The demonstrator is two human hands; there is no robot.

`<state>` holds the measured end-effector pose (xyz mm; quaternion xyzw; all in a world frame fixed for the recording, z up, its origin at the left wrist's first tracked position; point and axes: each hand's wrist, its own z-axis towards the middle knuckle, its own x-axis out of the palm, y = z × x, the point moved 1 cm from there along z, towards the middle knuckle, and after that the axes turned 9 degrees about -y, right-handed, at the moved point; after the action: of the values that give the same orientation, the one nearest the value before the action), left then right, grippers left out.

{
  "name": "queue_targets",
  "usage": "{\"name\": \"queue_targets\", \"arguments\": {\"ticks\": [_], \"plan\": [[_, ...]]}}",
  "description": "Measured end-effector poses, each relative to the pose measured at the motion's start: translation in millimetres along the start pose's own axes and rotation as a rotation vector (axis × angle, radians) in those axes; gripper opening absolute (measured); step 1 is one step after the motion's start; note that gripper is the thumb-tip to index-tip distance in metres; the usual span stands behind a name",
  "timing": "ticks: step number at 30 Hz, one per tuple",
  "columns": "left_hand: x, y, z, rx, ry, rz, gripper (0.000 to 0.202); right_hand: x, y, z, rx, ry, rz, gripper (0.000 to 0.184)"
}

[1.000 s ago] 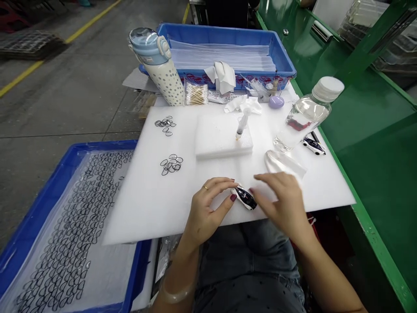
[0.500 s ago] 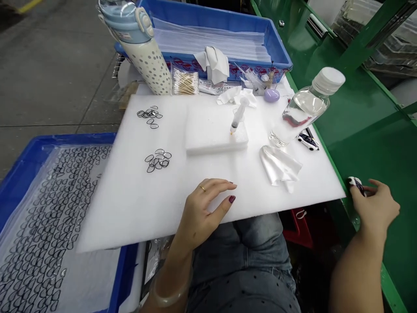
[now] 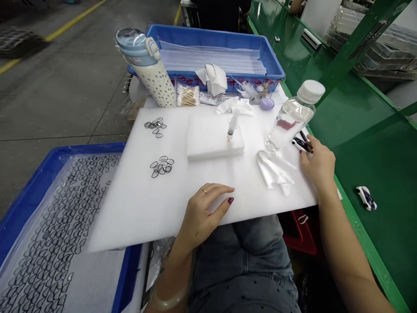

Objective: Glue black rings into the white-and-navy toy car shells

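Touching a toy car (image 3: 299,144) beside a bottle (image 3: 289,121), right hand (image 3: 319,165) with unclear grip, left hand (image 3: 203,211) loose and empty, cloth (image 3: 274,169) between.

Glossy toy car (image 3: 299,143), matt foam board (image 3: 130,213), clear plastic bottle (image 3: 289,122).

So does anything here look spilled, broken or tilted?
Nothing looks spilled or broken. The spotted cream bottle with the blue lid and the clear plastic bottle with the white cap appear to lean apart, probably just wide-lens distortion.
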<state>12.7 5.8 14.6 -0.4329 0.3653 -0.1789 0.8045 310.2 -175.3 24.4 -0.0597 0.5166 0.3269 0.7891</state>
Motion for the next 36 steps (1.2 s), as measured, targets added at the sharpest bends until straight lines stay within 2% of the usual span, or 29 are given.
{"name": "queue_targets", "arguments": {"ticks": [2,5,7,8,10,13,14,16,19,21,23,24,26,28,30,33,36], "plan": [[0.8,-0.8,0.2,0.000,0.002,0.011,0.015,-0.1,-4.6,-4.7,0.045,-0.033,0.032,0.059],[1.3,-2.8,0.7,-0.002,0.004,0.031,0.016,-13.0,-3.5,-23.7,0.096,-0.136,0.175,0.059],[1.4,-3.9,0.7,0.010,-0.003,0.031,0.016,-26.7,11.3,-42.8,0.047,-0.221,0.352,0.058],[1.6,-4.1,0.5,0.017,-0.015,0.028,0.015,-33.2,23.3,-53.0,-0.026,-0.225,0.455,0.058],[2.6,-3.8,-0.1,0.023,-0.076,0.042,0.016,-41.3,53.6,-72.0,-0.251,-0.082,0.628,0.058],[5.8,-1.7,-1.2,0.002,-0.210,0.157,0.024,-37.5,98.5,-89.9,-0.616,0.263,0.736,0.057],[7.1,-0.9,-1.5,-0.006,-0.243,0.213,0.026,-33.1,109.5,-91.5,-0.698,0.336,0.734,0.056],[9.2,0.0,-1.8,-0.026,-0.281,0.313,0.027,-23.8,124.1,-86.7,-0.778,0.389,0.710,0.049],[8.4,-0.3,-1.9,-0.038,-0.240,0.322,0.027,-17.0,136.3,-59.5,-0.712,0.345,0.655,0.027],[6.1,-1.5,-2.2,-0.007,-0.094,0.199,0.028,-15.9,145.3,-32.2,-0.568,0.275,0.589,0.021],[3.5,-2.7,-2.6,0.044,0.059,0.049,0.024,-13.3,157.3,-5.6,-0.458,0.229,0.562,0.027],[2.4,-3.0,-2.4,0.064,0.095,-0.002,0.020,-10.7,163.8,5.3,-0.445,0.246,0.560,0.028],[1.2,-3.0,-0.7,0.081,0.091,-0.014,0.022,-3.7,174.5,20.2,-0.478,0.355,0.536,0.020],[2.5,-2.8,2.5,0.090,0.101,0.083,0.043,1.6,178.2,26.6,-0.511,0.477,0.512,0.016],[6.0,-3.0,5.7,0.113,0.195,0.201,0.061,1.4,174.5,26.6,-0.509,0.555,0.597,0.022],[10.1,-3.2,7.6,0.108,0.284,0.283,0.058,-5.4,162.6,19.6,-0.440,0.614,0.891,0.030],[10.8,-2.6,5.9,0.059,0.259,0.253,0.051,-6.6,156.5,8.7,-0.370,0.601,1.011,0.031]]}}
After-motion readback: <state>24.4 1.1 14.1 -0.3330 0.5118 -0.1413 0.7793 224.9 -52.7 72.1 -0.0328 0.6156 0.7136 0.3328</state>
